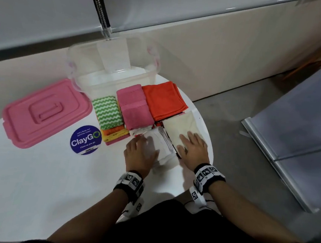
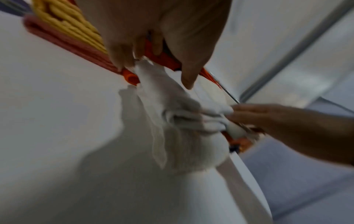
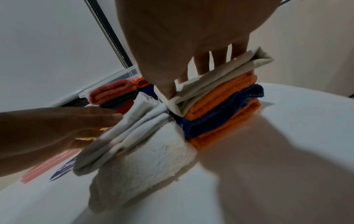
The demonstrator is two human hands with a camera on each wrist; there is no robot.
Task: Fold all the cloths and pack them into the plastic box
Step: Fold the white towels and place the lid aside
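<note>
1. Farthest left of the plastic box (image 1: 109,71) lies its pink lid (image 1: 44,113), off and flat on the white table (image 1: 32,177); the box stands open at the table's far edge, and we see no coloured cloth inside it.
2. Just in front of the box stand the folded stacks: green zigzag cloth (image 1: 107,112), pink cloth (image 1: 135,109), orange cloth (image 1: 163,102).
3. Nearer us than the box, our left hand (image 1: 140,152) lies flat, fingers straight, on the white cloth (image 1: 163,147), which looks bunched and only part-folded.
4. To the right of that, our right hand (image 1: 192,146) presses, fingers spread and straight, on the cream cloth (image 1: 180,127) topping an orange-and-blue stack.
5. We judge folding is nearly over and packing not begun. Next we flatten the white cloth's last fold, then lift each stack whole into the box.
</note>
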